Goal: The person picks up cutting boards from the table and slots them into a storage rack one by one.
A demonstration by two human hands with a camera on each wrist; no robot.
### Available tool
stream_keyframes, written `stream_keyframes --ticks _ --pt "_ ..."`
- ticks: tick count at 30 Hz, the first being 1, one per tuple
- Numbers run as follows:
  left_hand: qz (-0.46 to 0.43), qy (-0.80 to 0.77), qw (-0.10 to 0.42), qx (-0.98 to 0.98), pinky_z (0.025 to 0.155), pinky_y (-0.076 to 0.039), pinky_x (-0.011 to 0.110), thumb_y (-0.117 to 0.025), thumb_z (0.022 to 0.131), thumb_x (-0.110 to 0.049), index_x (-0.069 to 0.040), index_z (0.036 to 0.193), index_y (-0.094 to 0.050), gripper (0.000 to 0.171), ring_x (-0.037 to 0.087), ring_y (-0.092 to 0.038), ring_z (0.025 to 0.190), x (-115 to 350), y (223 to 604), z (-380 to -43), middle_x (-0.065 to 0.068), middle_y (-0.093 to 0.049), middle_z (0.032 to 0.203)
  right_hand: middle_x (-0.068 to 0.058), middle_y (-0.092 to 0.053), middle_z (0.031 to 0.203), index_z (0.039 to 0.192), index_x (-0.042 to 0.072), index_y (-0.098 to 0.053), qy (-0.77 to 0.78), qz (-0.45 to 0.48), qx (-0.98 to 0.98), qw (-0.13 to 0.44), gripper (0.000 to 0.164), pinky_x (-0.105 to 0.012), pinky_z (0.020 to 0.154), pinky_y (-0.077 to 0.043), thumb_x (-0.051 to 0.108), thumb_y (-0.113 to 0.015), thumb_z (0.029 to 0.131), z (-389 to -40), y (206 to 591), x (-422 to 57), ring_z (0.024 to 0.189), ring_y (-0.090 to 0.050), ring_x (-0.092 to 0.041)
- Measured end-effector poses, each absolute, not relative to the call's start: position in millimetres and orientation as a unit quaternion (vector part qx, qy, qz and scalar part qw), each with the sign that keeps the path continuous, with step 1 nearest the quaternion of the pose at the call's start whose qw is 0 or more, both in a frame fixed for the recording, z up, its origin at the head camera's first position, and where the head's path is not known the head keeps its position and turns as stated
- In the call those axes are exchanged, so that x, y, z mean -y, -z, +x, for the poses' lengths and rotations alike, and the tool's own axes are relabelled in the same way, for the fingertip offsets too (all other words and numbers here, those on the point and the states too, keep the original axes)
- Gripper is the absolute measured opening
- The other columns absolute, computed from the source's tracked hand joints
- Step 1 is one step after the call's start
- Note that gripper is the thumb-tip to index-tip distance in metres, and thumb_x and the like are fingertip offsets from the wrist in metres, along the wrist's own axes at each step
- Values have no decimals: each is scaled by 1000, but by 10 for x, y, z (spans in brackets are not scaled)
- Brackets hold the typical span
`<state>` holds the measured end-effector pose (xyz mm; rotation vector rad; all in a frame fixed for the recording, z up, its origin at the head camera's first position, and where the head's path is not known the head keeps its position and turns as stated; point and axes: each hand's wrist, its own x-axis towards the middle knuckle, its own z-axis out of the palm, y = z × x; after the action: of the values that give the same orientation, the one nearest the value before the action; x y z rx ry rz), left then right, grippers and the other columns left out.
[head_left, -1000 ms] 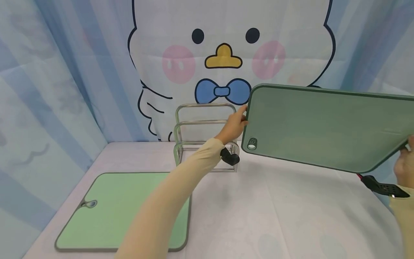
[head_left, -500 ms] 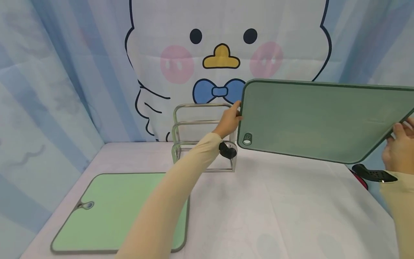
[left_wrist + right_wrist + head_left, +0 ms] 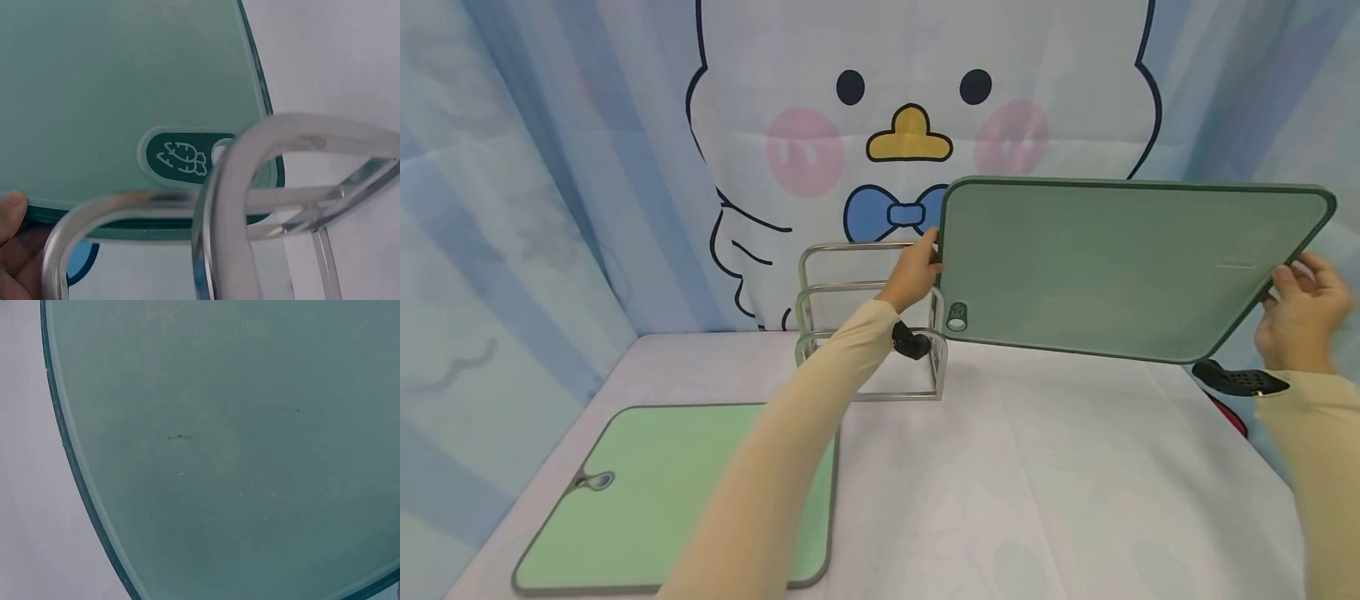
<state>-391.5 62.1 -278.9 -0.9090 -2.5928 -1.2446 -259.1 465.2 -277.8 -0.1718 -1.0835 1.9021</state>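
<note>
Both hands hold a dark green cutting board (image 3: pixel 1120 267) up above the table, its broad face turned toward me. The left hand (image 3: pixel 913 268) grips its left edge, and the right hand (image 3: pixel 1303 312) pinches the right edge between thumb and fingers. A hanging hole and a carrot mark (image 3: pixel 181 157) show at the board's lower left corner. Just behind the left forearm stands a metal wire rack (image 3: pixel 898 395) with several upright loops; in the left wrist view its loops (image 3: pixel 219 206) overlap the board's corner. The right wrist view is filled mostly by the board's face (image 3: pixel 219 456).
A light green cutting board (image 3: pixel 655 492) with a grey rim lies flat at the table's left front, partly covered by the left sleeve. White cloth covers the table (image 3: pixel 1000 483). A printed curtain (image 3: pixel 917 50) hangs right behind it.
The dark green board, held in both hands, has moved left and slightly up toward the rack. Its right end and the whole right hand have come into view.
</note>
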Motion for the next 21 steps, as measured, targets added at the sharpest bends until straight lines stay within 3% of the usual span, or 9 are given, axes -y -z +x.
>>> stream_keyframes --ticks 7,21 --pt "-289 403 58 866 93 -50 33 -49 96 -4 -6 138 -37 44 25 -57 114 -472 2798 -3945 16 -57 126 -6 -54 89 104 2 -65 -787 -74 432 434 20 -21 51 -34 -2 -63 85 -2680 2776 -4535 75 -48 -14" --pt "-282 416 62 863 91 -51 34 -50 96 -2 -7 138 -39 44 26 -58 115 -188 2796 -3977 17 -55 131 -7 -55 83 97 -1 -63 -824 -41 416 381 16 -22 44 -36 -6 -65 82 -2811 2765 -4365 69 -49 -14"
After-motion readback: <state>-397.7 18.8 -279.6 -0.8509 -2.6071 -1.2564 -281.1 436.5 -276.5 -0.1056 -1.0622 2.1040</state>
